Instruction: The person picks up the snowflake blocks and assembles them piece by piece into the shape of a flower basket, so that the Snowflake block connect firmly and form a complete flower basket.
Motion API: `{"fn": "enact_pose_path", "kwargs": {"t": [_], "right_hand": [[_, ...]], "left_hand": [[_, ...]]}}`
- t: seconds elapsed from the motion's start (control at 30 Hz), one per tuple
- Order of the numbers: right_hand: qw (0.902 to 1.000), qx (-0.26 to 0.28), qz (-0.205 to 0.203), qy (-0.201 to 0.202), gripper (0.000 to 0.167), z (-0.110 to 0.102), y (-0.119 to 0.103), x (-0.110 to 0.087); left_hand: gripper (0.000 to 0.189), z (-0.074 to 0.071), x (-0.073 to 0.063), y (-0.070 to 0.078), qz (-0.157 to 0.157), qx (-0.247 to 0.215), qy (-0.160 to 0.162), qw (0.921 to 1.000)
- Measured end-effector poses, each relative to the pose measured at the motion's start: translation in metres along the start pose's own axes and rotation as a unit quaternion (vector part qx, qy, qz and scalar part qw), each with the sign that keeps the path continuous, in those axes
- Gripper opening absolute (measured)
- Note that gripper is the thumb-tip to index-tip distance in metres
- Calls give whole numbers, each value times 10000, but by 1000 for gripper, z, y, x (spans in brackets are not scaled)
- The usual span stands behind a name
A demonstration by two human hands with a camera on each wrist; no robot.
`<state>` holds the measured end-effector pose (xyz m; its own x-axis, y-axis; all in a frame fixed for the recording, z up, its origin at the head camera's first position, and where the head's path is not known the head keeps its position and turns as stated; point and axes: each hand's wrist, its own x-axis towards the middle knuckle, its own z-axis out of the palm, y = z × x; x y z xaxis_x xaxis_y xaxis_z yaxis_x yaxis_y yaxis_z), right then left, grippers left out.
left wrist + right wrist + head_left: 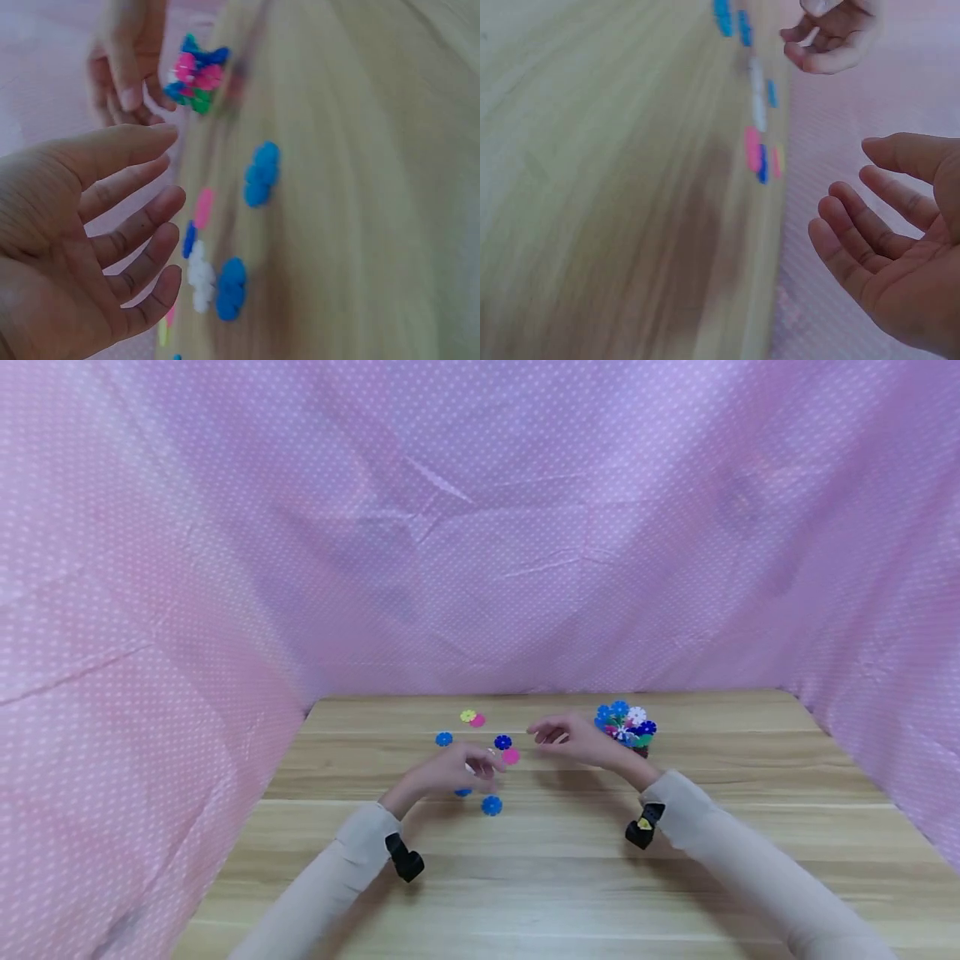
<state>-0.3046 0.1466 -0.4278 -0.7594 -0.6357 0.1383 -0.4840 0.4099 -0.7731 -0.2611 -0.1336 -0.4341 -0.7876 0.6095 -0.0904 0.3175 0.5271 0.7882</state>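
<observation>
In the head view my left hand (452, 767) hovers over several loose flower-shaped pieces, its fingers relaxed and holding nothing. A light blue flower piece (491, 806) lies just below its fingertips, and a pink disc (511, 757) and a dark blue flower piece (502, 742) lie beyond them. White flower pieces (199, 277) show beneath that hand in the left wrist view, partly hidden from the head. My right hand (573, 739), empty with loosely bent fingers, is held above the table between these pieces and a small bunch of colourful flowers (621, 727) in a dark brown base.
A yellow flower piece (468, 716) overlaps a pink disc at the back of the wooden table (555, 877). Left of them lies another light blue flower (444, 739). Pink dotted cloth (525, 568) hangs behind the table and along both sides.
</observation>
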Motion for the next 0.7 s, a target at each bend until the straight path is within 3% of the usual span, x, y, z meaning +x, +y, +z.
{"fn": "enact_pose_path", "kwargs": {"t": [0.17, 0.33, 0.5, 0.7], "right_hand": [[9985, -350, 17, -417, 26, 16, 5, 16], [9955, -584, 310, -680, 25, 28, 11, 27], [9918, -777, 756, -683, 24, 36, 9, 34], [9874, -988, 1026, -682, 16, 42, 3, 41]], "left_hand": [[30, 7, -2, -3, -84, 453, -277, 9986], [31, 11, -2, -6, -21, 623, -393, 9973], [30, 14, -1, -10, 26, 818, -477, 9955], [27, 17, 0, -12, -41, 900, -358, 9953]]}}
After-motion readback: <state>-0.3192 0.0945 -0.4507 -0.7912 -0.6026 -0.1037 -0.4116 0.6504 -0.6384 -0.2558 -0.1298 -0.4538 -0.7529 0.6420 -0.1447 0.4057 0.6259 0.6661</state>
